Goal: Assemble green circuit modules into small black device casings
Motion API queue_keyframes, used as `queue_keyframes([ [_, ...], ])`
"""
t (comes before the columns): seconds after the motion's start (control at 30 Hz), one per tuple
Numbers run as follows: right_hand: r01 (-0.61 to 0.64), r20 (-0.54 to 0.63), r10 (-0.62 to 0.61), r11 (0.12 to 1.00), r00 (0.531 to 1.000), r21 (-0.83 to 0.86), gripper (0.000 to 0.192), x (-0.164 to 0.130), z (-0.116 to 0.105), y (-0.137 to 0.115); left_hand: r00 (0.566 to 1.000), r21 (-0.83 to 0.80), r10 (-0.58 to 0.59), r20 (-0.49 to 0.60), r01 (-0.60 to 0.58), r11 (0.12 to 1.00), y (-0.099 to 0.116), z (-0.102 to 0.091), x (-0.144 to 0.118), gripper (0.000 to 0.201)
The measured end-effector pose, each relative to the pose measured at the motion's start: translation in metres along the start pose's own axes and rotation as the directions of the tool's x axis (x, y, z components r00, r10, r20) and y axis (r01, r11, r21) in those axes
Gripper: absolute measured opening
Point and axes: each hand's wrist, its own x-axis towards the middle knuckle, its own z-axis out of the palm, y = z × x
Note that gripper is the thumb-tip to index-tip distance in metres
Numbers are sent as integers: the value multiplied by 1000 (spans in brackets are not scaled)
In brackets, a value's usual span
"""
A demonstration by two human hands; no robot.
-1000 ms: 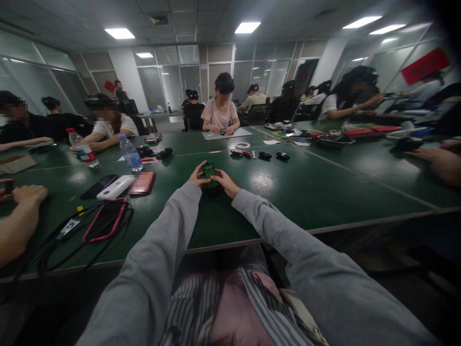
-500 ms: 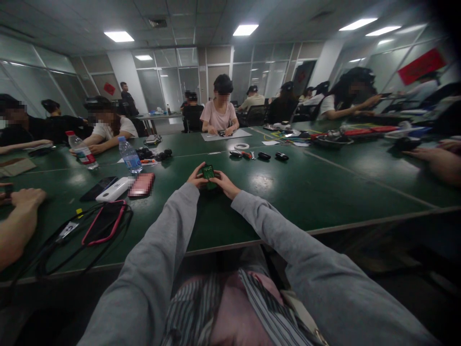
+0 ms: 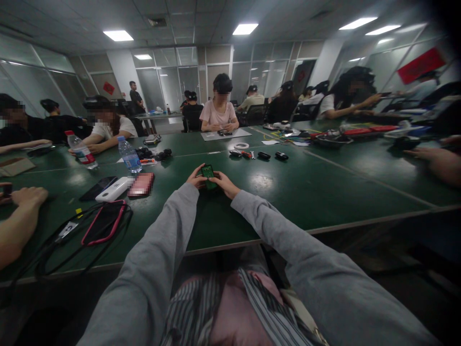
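A small green circuit board [image 3: 208,171] sits between my two hands, just above the dark green table [image 3: 306,187]. My left hand [image 3: 196,179] grips its left side with the fingers curled round it. My right hand [image 3: 223,183] holds its right side. Both arms are in grey sleeves and stretch forward from my lap. What lies under the board is hidden by my fingers.
To the left lie a white power bank [image 3: 114,188], a pink case [image 3: 141,184], a dark phone [image 3: 98,188], a pink-edged pouch with black cables [image 3: 103,222] and two water bottles [image 3: 129,154]. Small tools and a tape roll [image 3: 241,145] lie further back. Several people sit around the tables; another person's hand [image 3: 29,196] rests at left.
My hands and the board have hardly moved. A person standing at the back left has walked a little to the right.
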Motion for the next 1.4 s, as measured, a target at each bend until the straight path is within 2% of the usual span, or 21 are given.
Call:
queue_keyframes([
  [0.57,1,-23,0,1000,1000,11,47,1,1,1,998,15,-23,-59,24,1000,-2,-1,5,86],
  [0.77,-41,-12,42,999,999,25,58,0,1,3,991,29,-3,-137,7,1000,-7,-2,12,79],
  [0.97,-7,-1,7,999,1000,50,71,-1,1,6,980,108,47,-193,-26,994,-10,-1,10,71],
  [1.07,-10,-5,10,999,1000,35,73,0,1,7,961,207,159,-228,-112,972,-6,-1,7,65],
  [1.2,-40,-13,40,999,999,-5,70,1,1,7,888,423,407,-213,-291,858,1,0,6,52],
  [1.33,-43,-7,43,998,999,-45,65,-2,3,4,829,626,530,-177,-321,711,3,3,6,34],
  [1.4,-47,-16,46,998,999,-50,64,-5,5,2,805,679,569,-169,-323,659,2,3,6,32],
])
